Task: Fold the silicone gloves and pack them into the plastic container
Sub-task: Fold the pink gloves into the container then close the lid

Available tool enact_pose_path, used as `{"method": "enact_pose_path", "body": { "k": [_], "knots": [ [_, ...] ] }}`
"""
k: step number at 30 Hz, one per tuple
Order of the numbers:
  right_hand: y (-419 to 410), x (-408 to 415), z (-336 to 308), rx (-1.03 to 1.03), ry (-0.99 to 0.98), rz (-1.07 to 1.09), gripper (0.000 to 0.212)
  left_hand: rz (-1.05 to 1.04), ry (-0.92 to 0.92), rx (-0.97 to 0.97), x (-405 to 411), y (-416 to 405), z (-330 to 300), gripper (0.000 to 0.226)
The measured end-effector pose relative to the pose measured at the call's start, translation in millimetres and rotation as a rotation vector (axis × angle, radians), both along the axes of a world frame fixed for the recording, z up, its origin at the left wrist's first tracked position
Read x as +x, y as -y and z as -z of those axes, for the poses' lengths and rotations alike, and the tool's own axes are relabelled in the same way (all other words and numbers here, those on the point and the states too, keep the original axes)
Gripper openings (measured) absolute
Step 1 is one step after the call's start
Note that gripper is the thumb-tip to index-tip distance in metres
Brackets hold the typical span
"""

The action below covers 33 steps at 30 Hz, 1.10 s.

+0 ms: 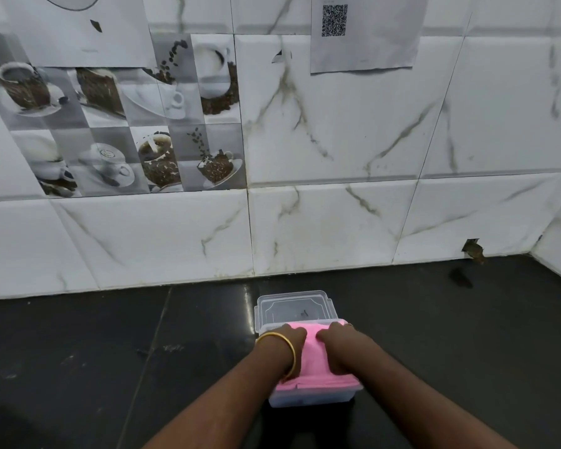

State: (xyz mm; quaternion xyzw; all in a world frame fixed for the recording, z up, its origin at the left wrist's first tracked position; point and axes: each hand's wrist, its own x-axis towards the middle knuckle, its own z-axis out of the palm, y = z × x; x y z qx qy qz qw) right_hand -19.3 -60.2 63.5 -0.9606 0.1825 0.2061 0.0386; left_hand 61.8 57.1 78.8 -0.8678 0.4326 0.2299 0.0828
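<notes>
We've got both hands, left hand (291, 343) and right hand (337, 343), pressing the folded pink gloves (311, 361) into the plastic container (308, 398) on the worktop (110, 351); fingers straight, flat on them.

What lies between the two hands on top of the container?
In the head view, a strip of the folded pink gloves shows between the left hand and right hand, both pressing them into the plastic container. Nothing else lies there.

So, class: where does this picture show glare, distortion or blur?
Head view: a glare streak lies on the dark counter behind the container; wall tile lines bow from the wide-angle lens; the hands pressing the pink gloves look slightly soft.
</notes>
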Motion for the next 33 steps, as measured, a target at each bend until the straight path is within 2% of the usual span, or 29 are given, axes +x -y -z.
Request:
{"method": "enact_pose_path", "body": {
  "k": [6, 15, 22, 25, 27, 29, 30, 31, 33],
  "knots": [
    [-2.9, -2.6, 10.2, -0.027, 0.045, 0.002, 0.048, -0.098, -0.093, 0.010, -4.9, 5.6, 23.0, 0.092],
    [-12.5, -0.8, 19.4, -0.093, 0.147, -0.011, 0.038, -0.079, -0.115, -0.032, 3.3, 8.4, 32.5, 0.103],
    [-14.9, 1.7, 20.3, -0.085, 0.140, -0.010, 0.038, -0.096, -0.146, -0.034, 7.1, 9.6, 31.3, 0.099],
    [-14.6, -1.0, 17.0, -0.061, 0.125, -0.035, 0.037, -0.110, -0.166, 0.032, 4.0, 7.5, 30.4, 0.098],
    [-10.7, -3.5, 14.8, -0.015, 0.133, -0.043, 0.037, -0.073, -0.146, 0.071, 2.1, 8.2, 26.1, 0.087],
    [-4.3, -4.5, 11.4, 0.037, 0.167, -0.020, 0.039, -0.019, -0.103, 0.034, 0.5, 11.3, 18.9, 0.071],
    [-0.4, -4.4, 10.3, 0.057, 0.184, -0.003, 0.041, -0.019, -0.086, -0.007, -0.4, 13.1, 16.9, 0.070],
    [3.5, -3.5, 9.4, 0.076, 0.194, 0.009, 0.045, -0.022, -0.078, -0.051, -1.1, 14.7, 14.9, 0.076],
    [8.5, 1.2, 2.2, 0.077, 0.131, -0.004, 0.068, -0.015, -0.075, -0.067, -1.3, 15.9, 8.4, 0.097]
  ]
}}
